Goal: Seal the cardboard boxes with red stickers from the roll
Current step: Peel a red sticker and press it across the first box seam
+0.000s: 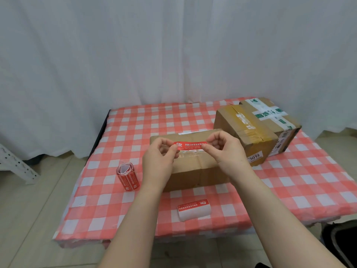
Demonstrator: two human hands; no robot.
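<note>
A red sticker [190, 145] with white print is stretched flat between my two hands, just above the top of a brown cardboard box [193, 171] in the middle of the table. My left hand [158, 161] pinches its left end and my right hand [224, 149] pinches its right end. Whether the sticker touches the box top I cannot tell. The roll of red stickers [127, 177] lies on the cloth left of the box. A short strip of backing paper with a red sticker [193, 209] lies near the front edge.
A larger cardboard box [257, 130] with brown tape, white-and-green tape and a label reading 3013 stands at the back right. The table wears a red-and-white checked cloth [289, 180]. White curtains hang behind. A white metal rack [15, 163] stands at the left.
</note>
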